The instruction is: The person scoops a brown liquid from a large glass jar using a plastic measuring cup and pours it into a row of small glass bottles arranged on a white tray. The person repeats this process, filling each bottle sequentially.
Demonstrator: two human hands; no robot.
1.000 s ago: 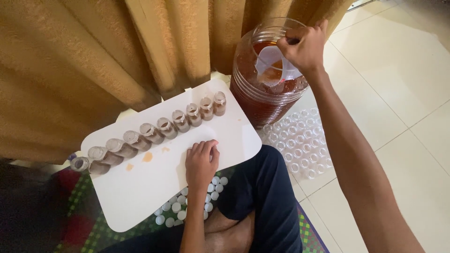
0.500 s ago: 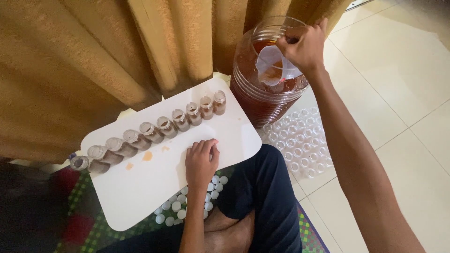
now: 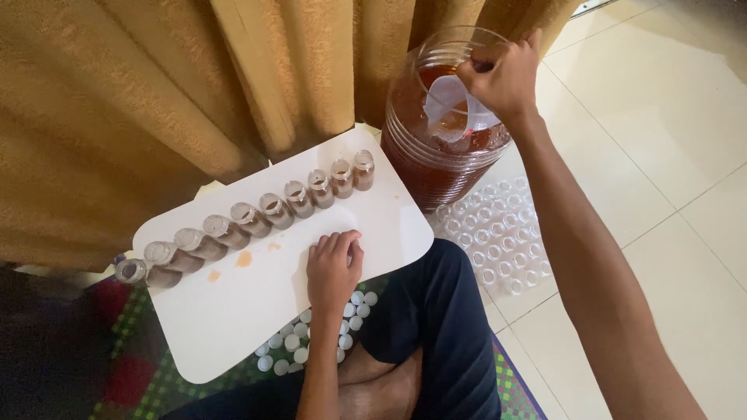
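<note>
On white board, ten small bottles in a row, left hand resting flat, right hand gripping scoop in one jar.

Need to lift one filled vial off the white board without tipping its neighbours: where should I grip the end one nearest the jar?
Pinch the end vial by its neck from above. It stands upright, a neighbour touches its left side, and its right side is free.

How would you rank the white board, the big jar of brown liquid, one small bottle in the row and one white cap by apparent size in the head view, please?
1. White board
2. Jar
3. Small bottle
4. White cap
</note>
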